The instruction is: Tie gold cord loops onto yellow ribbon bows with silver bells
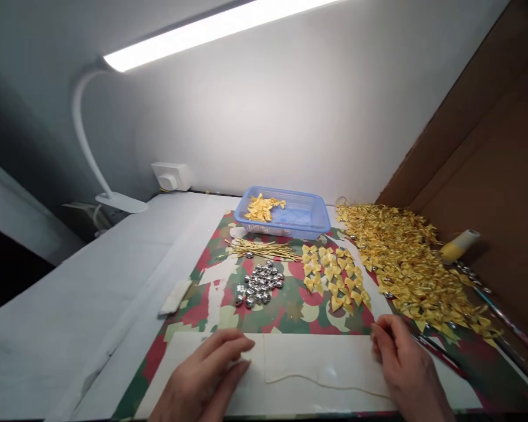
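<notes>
— Both hands lay nearest the camera, on the white sheet (290, 357). What were they doing?

— Left hand (206, 375) rested with loosely curled fingers, its fingertips at one end of a pale cord (308, 381). Right hand (405, 363) had its fingers drawn together at the cord's other end. Whether either one was truly pinching the cord, I could not tell.

— And the cord itself?

— It ran slack across the near part of the sheet, between the two hands, with nothing strung on it that I could see.

— How far along did the work seem?

— By my judgement, partly done. Small yellow bows (334, 275) sat in rows at the middle, a large heap of yellow bows (405, 258) lay far right, and a few more were in the blue basket (286, 214) at the back. Silver bells (259, 284) were clustered left of the rows, with thin gold wires (264, 249) just beyond them. Plenty of loose parts remained unjoined.

— Anything else?

— A glue stick (460, 245) far right, a desk lamp (114, 199) far left.
</notes>
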Motion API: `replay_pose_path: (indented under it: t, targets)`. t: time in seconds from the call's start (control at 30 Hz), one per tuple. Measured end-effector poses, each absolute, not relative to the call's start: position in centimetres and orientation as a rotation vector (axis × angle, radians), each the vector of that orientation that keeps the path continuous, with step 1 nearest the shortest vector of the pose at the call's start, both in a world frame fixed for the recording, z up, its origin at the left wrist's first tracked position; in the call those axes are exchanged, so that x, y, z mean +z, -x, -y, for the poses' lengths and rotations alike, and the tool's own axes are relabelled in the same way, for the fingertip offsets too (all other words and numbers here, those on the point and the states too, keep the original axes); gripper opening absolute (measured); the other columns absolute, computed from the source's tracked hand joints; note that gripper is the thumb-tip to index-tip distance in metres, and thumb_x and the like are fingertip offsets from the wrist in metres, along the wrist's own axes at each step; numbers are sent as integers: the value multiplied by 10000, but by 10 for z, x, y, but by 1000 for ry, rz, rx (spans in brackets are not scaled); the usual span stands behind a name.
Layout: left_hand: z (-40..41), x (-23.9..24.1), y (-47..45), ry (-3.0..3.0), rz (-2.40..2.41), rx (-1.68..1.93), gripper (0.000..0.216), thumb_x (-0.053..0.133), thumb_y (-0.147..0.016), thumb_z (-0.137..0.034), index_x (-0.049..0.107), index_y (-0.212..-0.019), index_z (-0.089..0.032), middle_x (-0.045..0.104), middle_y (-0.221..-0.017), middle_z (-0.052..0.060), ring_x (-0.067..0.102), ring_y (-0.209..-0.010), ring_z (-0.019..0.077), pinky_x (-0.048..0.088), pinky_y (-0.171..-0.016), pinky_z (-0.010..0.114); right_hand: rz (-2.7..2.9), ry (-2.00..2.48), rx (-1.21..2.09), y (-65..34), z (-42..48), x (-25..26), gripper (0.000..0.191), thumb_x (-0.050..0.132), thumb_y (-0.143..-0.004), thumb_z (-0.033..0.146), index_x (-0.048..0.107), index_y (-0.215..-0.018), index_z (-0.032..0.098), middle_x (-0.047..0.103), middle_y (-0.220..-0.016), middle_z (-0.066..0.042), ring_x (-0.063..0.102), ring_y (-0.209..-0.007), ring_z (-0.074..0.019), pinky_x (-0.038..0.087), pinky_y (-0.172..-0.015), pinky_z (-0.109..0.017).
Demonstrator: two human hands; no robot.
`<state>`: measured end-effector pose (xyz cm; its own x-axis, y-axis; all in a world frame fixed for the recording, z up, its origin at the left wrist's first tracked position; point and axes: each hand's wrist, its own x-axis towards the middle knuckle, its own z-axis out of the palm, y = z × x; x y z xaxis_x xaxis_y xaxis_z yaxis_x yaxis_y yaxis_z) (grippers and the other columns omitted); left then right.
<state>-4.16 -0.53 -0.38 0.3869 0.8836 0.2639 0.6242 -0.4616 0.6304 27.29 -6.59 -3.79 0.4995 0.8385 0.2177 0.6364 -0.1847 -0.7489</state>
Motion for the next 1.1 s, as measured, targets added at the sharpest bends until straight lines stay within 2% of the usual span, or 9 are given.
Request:
replay_pose_path:
  t: [0.13,0.23,0.37,0.43,0.53,0.63,0.83,0.97,1.1]
  targets:
    - [-10,-10,76,-2277,-1595,914,259,566,-963,-333,683,-1190,-287,673,-1276,74,694,-1116,252,588,-774,242,1029,1780,604,-276,62,-33,252,503,-952,447,473,-793,254,462,-576,64,438,-513,-153,342,-548,-265]
    - [-14,-18,94,-2283,-1658,998,287,568,-942,-372,685,-1198,-320,627,-1295,63,646,-1157,304,539,-890,353,971,1658,755,-277,56,-28,297,531,-927,530,516,-878,237,440,-624,69,412,-523,-132,324,-505,-235]
    - [-9,-23,92,-2362,-1521,1031,269,472,-993,-359,642,-1201,-373,623,-1306,11,651,-1150,246,511,-915,319,921,1508,965,-264,50,-16,418,625,-864,614,592,-1002,221,450,-703,54,376,-525,-100,308,-484,-210]
    - [-10,-20,90,-2504,-1555,1002,326,418,-1008,-307,643,-1243,-308,629,-1309,73,650,-1157,265,536,-907,341,862,1414,1085,-253,50,-10,438,703,-811,624,636,-949,214,463,-714,44,361,-532,-83,299,-497,-199]
    - [-20,-11,94,-2658,-1879,869,415,429,-984,-271,700,-1248,-100,591,-1350,271,560,-1235,452,498,-971,571,749,1334,1241,-239,53,-4,475,785,-736,648,669,-883,211,419,-677,57,311,-529,-64,246,-494,-180]
    - [-29,-4,99,-2638,-2115,706,442,464,-970,-278,720,-1224,-22,460,-1458,397,428,-1320,588,427,-954,721,771,1414,1255,-236,54,-5,577,741,-712,753,641,-899,217,303,-618,89,221,-520,-68,162,-474,-181]
    - [-28,-5,98,-2621,-2205,485,459,431,-968,-302,731,-1235,-81,514,-1473,347,428,-1369,544,389,-1003,726,857,1511,1204,-237,55,-1,611,716,-721,773,613,-963,222,280,-627,94,192,-557,-87,111,-490,-207]
    - [-29,-6,101,-2613,-2170,430,485,377,-997,-300,708,-1269,-71,512,-1494,332,401,-1396,534,369,-1023,710,891,1327,1442,-229,58,8,433,685,-840,647,568,-873,231,291,-641,101,176,-529,-76,128,-482,-207]
    - [-33,-8,105,-2591,-2153,416,499,362,-1004,-330,687,-1286,-77,520,-1513,306,396,-1403,527,355,-1034,719,1387,1285,1335,-214,57,3,93,510,-912,202,559,-836,223,425,-702,55,412,-604,-100,328,-564,-198]
